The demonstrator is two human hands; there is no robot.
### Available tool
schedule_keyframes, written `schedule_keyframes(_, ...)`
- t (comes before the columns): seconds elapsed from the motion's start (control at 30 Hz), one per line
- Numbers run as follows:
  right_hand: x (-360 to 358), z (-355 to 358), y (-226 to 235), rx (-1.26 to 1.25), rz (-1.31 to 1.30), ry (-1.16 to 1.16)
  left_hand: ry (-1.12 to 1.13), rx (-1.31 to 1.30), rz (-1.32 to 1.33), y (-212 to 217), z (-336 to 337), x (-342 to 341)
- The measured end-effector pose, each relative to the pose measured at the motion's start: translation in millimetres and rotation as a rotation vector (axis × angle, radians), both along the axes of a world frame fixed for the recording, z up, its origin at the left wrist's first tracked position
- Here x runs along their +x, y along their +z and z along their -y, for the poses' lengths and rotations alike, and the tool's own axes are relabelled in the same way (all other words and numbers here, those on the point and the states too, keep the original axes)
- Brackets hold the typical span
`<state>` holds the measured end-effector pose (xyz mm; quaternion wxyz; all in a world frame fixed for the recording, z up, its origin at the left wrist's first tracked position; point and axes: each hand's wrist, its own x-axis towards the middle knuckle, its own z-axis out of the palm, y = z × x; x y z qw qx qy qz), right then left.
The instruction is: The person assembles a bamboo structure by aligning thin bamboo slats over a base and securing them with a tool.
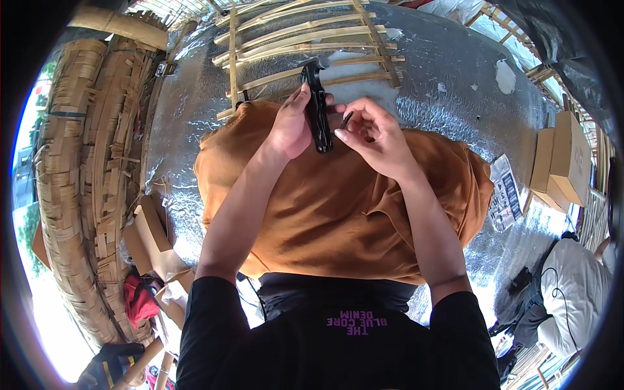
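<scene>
My left hand (294, 123) is closed around a black hammer multi-tool (318, 107) with a folded body and a grey rounded head at its far end. The tool stands nearly lengthwise, above my lap. Just to its right, my right hand (378, 134) pinches a small dark thin piece (348, 119) between thumb and fingers. Whether that piece is joined to the tool I cannot tell. Both forearms rest over the brown cloth (312, 214) that covers my legs.
Ahead lies a lattice of bamboo strips (305, 45) on a silvery foil sheet (448, 104). Rolled woven bamboo (71, 162) stands at the left. Cardboard boxes (567, 159) are at the right, near a printed packet (505, 195). Another open box (153, 240) sits at the left.
</scene>
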<state>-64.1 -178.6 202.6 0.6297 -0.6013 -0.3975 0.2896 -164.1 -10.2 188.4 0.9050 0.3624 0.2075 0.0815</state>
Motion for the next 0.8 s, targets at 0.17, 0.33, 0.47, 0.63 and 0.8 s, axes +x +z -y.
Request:
schedule_keyframes(0.17, 3.2, 6.6, 4.0, 0.079, -0.113, 0.117, 0.152, -0.134, 0.02, -1.9, -5.5, -0.7)
schedule_keyframes(0.33, 6.1, 12.1, 5.4, 0.043, -0.213, 0.249, 0.217, -0.172, 0.054, -5.6, -11.3, -2.0)
schedule_keyframes(0.47, 10.1, 14.4, 1.4, -0.03, -0.219, 0.328, 0.258, -0.204, 0.068, -4.0, -11.7, -1.8)
schedule_keyframes(0.63, -0.2, 11.4, 12.6, -0.028, -0.176, 0.347, 0.306, -0.277, 0.096, -8.1, -18.2, -2.6)
schedule_keyframes(0.8, 0.8, 11.0, 6.6, -0.152, -0.236, 0.413, 0.358, -0.289, 0.133, -15.3, -24.1, -4.9)
